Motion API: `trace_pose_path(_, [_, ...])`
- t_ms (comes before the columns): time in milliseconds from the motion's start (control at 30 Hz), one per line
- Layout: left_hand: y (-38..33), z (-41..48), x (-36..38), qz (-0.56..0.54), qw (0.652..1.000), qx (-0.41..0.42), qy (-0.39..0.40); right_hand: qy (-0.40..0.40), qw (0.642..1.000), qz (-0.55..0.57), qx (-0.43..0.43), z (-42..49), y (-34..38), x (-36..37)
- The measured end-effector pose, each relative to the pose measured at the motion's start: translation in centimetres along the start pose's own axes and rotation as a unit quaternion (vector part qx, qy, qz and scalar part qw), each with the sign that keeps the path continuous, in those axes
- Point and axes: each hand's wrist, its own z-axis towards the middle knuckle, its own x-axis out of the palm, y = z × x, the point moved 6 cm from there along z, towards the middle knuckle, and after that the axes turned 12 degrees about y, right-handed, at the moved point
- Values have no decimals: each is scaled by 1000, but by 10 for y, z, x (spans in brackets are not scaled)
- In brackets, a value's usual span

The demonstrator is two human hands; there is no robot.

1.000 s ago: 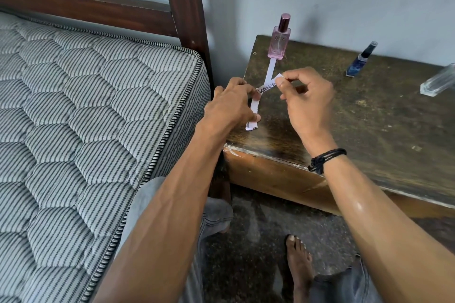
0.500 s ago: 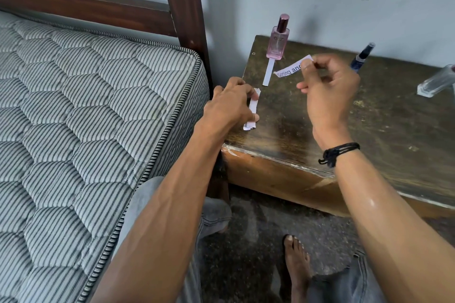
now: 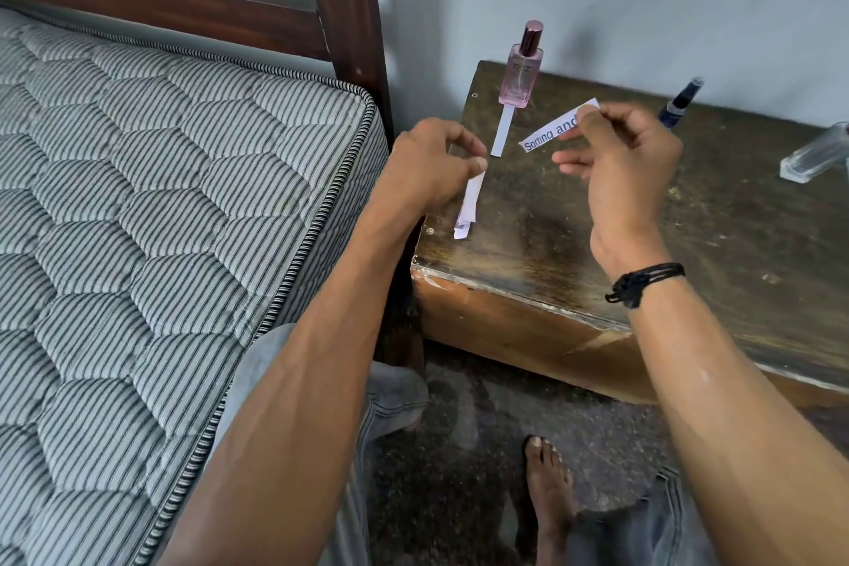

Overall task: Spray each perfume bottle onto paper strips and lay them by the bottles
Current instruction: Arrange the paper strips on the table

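Scuffed dark table [image 3: 574,225] beside the bed [image 3: 161,198]; right hand [image 3: 615,152] pinches a printed strip [image 3: 551,129] slanting up-right, left hand [image 3: 432,170] grips spare strips [image 3: 471,207].

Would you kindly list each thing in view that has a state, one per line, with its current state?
pink perfume bottle: upright, capped
plain strip: flat on the table, in front of the pink bottle
printed strip: pinched in the right hand, off the table
spare strips: bunched in the left hand
blue bottle: partly hidden by the right hand
clear bottle: cut off by the frame edge
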Motion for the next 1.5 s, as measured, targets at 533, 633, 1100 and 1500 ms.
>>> trace_pose_path(533, [-26, 5, 50, -325, 937, 1, 126, 213, 923, -292, -133, -3, 18, -4])
trace_pose_path(633, [-29, 8, 58, -312, 942, -8, 127, 266, 882, -366, -134, -5, 17, -9])
trace_pose_path(1100, [-37, 10, 75, -20, 993, 10, 113, 364, 771, -522, -28, 1, -15, -34])
trace_pose_path(1500, [-43, 10, 83, 170, 975, 91, 110, 396, 782, -477, 62, 1, -17, -39])
